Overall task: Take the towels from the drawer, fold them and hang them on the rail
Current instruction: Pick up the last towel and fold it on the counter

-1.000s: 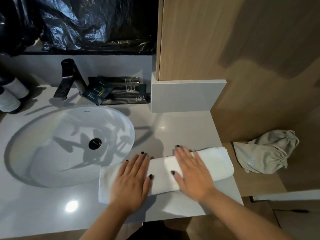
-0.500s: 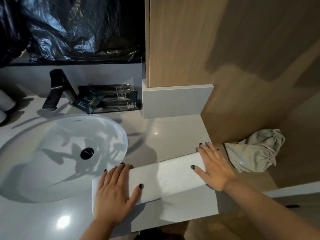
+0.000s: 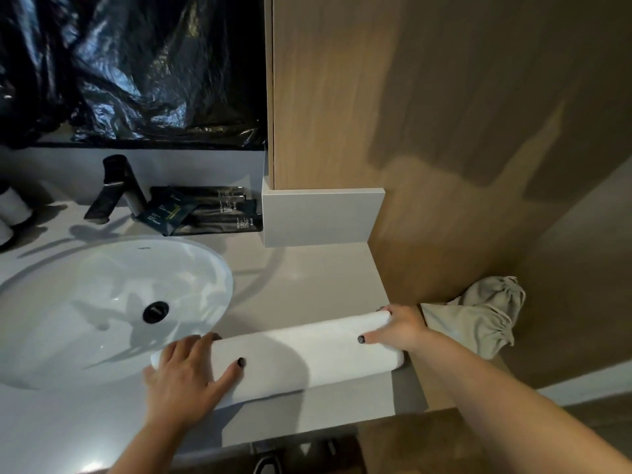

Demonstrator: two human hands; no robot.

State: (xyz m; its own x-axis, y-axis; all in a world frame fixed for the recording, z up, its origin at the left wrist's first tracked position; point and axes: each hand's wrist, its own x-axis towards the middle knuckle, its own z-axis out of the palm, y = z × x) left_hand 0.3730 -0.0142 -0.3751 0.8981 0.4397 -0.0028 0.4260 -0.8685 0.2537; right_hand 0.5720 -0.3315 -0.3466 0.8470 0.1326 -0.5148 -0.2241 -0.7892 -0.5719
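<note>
A white towel (image 3: pixel 307 354), folded into a long narrow band, lies on the grey counter (image 3: pixel 307 282) to the right of the basin. My left hand (image 3: pixel 188 378) lies flat on the towel's left end with the thumb spread over the cloth. My right hand (image 3: pixel 400 328) grips the towel's right end, fingers curled over the far edge and thumb on top. No drawer and no rail are in view.
A white oval basin (image 3: pixel 102 302) with a dark tap (image 3: pixel 116 189) fills the left. Dark sachets (image 3: pixel 205 210) lie behind it. A beige cloth bag (image 3: pixel 478 319) sits on the wooden ledge right of the counter. A wood panel wall (image 3: pixel 410 114) rises behind.
Both hands slid apart along the towel to its two ends. The right hand went from lying flat to gripping the right end. The towel now looks narrower.
</note>
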